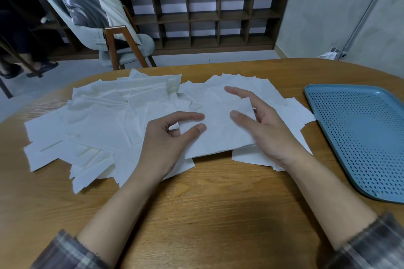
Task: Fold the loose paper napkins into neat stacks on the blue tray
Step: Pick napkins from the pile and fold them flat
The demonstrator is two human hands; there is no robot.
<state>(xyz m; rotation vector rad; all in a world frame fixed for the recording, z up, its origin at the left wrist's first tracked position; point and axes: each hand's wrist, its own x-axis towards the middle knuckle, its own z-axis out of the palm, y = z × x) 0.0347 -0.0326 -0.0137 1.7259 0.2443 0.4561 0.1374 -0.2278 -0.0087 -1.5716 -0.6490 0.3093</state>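
Note:
Several loose white paper napkins (105, 120) lie in a wide, overlapping heap across the wooden table. One napkin (218, 135) lies on top in the middle, between my hands. My left hand (170, 140) rests on its left edge with forefinger and thumb spread on the paper; the other fingers are curled underneath. My right hand (264, 129) holds its right edge, thumb on top and straight fingers behind the upper corner. The blue perforated tray (360, 129) sits to the right with nothing on it, apart from the heap.
Bare wooden table (207, 199) lies in front of the heap, near me. Beyond the far edge stand a grey armchair (113, 35) and a low dark shelf unit (207, 15). The tray runs off the frame's right side.

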